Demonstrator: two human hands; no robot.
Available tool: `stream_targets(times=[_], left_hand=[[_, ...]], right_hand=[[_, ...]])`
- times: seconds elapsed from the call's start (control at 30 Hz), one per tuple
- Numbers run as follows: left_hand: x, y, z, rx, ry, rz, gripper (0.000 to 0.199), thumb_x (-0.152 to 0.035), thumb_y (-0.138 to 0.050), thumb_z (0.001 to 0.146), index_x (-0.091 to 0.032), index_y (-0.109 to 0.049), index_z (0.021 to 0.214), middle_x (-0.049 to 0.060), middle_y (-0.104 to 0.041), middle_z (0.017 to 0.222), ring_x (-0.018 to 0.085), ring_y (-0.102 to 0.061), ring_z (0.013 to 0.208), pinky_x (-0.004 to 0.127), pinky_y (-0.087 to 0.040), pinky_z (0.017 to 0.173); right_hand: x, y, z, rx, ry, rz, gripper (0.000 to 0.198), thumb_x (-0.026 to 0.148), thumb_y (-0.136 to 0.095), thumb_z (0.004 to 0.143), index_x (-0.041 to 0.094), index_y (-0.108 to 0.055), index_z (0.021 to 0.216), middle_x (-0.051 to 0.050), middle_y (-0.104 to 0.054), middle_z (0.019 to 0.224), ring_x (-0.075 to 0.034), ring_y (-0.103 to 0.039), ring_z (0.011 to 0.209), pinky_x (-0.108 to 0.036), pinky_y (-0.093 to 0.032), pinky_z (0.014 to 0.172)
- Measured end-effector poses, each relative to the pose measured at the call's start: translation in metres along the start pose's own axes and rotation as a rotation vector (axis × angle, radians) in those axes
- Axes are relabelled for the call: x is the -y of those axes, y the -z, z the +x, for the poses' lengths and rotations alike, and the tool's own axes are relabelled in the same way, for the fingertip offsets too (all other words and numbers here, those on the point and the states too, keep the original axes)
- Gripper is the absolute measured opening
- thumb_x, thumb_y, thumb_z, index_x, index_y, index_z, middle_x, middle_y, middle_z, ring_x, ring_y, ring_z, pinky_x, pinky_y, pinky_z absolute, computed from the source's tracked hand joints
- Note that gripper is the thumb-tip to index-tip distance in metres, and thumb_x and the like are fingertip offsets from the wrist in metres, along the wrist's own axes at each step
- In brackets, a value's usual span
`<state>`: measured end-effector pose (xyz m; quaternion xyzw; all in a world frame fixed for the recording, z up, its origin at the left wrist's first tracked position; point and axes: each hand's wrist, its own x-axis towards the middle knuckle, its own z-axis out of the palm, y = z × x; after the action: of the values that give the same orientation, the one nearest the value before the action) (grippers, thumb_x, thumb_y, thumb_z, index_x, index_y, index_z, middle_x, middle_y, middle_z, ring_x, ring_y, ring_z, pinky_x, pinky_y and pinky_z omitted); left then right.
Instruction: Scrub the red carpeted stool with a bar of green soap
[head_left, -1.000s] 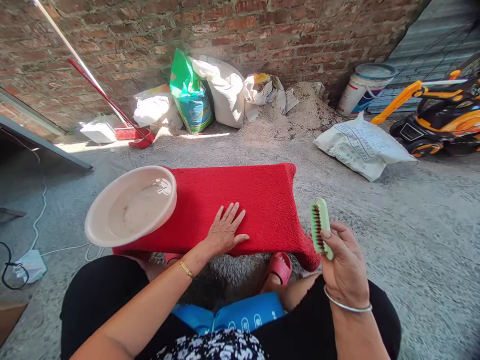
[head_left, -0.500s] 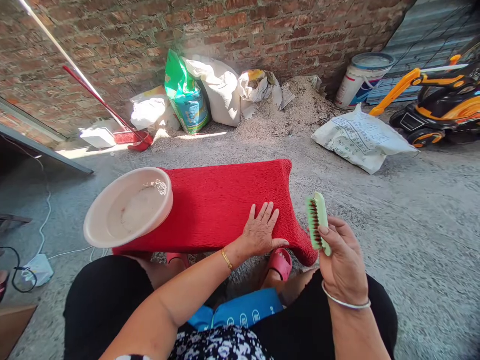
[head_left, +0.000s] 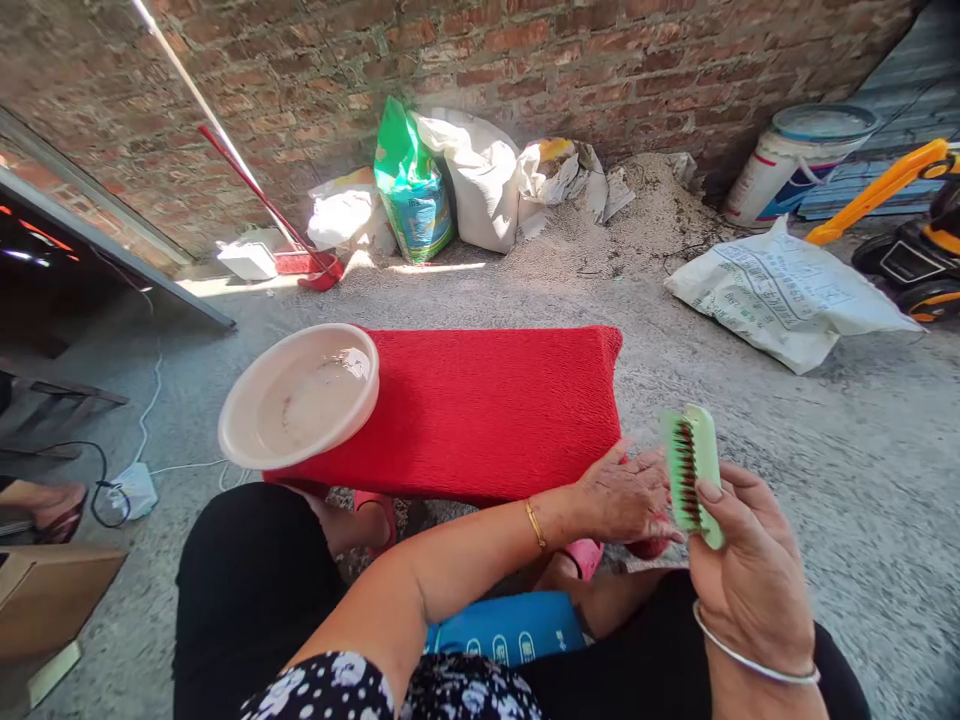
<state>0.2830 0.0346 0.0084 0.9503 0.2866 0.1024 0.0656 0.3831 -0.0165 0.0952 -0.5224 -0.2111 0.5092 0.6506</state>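
Note:
A red, fuzzy cloth (head_left: 487, 410) covers a low bench in front of me. My left hand (head_left: 622, 497) is over its near right corner, fingers stretched out and a little blurred; whether it touches the cloth I cannot tell. My right hand (head_left: 754, 550) grips a pale green scrubbing brush (head_left: 703, 475) upright, its green and brown bristles facing left towards my left hand. On the bench's left end stands a pale pink basin (head_left: 247, 430) with water in it.
Sacks (head_left: 480, 180) and a pile of gravel (head_left: 637, 220) lie along the brick wall. A white woven bag (head_left: 787, 290) and a toy excavator (head_left: 915, 245) are at the right. A cardboard box (head_left: 60, 600) and another person's foot (head_left: 56, 505) are at the left.
My left hand has slid right, off the flat top to the bench's right end. The brush stays in my right hand. The whole view has shifted, with the scene appearing further right.

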Motion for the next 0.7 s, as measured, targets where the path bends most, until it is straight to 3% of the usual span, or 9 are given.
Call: stream_targets(times=[0.07,0.23,0.37,0.5,0.6,0.7], left_hand=[[0.032,0.020,-0.024,-0.028,0.193,0.055,0.059,-0.056,-0.037,0.095,-0.021,-0.045,0.142,0.007,-0.038,0.154,0.025,-0.022,0.146,0.050,-0.014,0.120],[0.142,0.070,-0.114,-0.012,0.980,0.216,0.062,-0.054,-0.030,0.097,-0.020,-0.035,0.149,0.009,-0.025,0.159,0.024,-0.015,0.148,0.044,-0.014,0.120],[0.198,0.087,-0.172,0.044,1.349,0.285,0.068,-0.053,-0.026,0.097,-0.012,-0.030,0.150,0.015,-0.020,0.160,0.028,-0.015,0.148,0.044,-0.017,0.119],[0.202,0.080,-0.176,0.129,1.380,0.225,0.074,-0.059,-0.023,0.095,-0.013,-0.026,0.152,0.015,-0.017,0.160,0.029,-0.014,0.148,0.049,-0.012,0.119],[0.184,0.066,-0.144,0.152,1.267,0.187,0.080,-0.067,-0.019,0.092,-0.016,-0.021,0.154,0.013,-0.011,0.162,0.028,-0.008,0.149,0.053,-0.007,0.119],[0.153,0.050,-0.097,0.153,1.070,0.168,0.084,-0.072,-0.017,0.089,-0.019,-0.021,0.154,0.011,-0.010,0.162,0.027,-0.006,0.149,0.052,-0.003,0.119]], right_hand=[[0.000,0.000,0.000,-0.002,0.007,-0.008,0.030,0.029,-0.082,0.060,0.021,-0.066,0.085,0.002,-0.065,0.075,-0.011,-0.059,0.064,-0.024,-0.047,0.058],[-0.001,-0.003,-0.003,0.007,-0.047,0.016,0.034,0.029,-0.085,0.056,0.021,-0.066,0.083,0.004,-0.063,0.069,-0.009,-0.057,0.060,-0.020,-0.046,0.055],[-0.001,-0.007,-0.005,0.041,-0.100,0.033,0.037,0.029,-0.085,0.055,0.021,-0.066,0.085,0.003,-0.065,0.072,-0.009,-0.058,0.062,-0.020,-0.048,0.056],[-0.002,-0.007,-0.006,0.067,-0.095,0.023,0.034,0.029,-0.084,0.058,0.021,-0.065,0.086,0.003,-0.065,0.074,-0.010,-0.059,0.062,-0.020,-0.048,0.054],[-0.003,-0.006,-0.006,0.066,-0.089,0.021,0.033,0.029,-0.083,0.059,0.022,-0.065,0.086,0.003,-0.065,0.074,-0.010,-0.059,0.060,-0.021,-0.049,0.053],[-0.004,-0.006,-0.005,0.067,-0.103,0.021,0.034,0.029,-0.084,0.058,0.022,-0.065,0.085,0.003,-0.066,0.075,-0.011,-0.061,0.062,-0.022,-0.051,0.056]])
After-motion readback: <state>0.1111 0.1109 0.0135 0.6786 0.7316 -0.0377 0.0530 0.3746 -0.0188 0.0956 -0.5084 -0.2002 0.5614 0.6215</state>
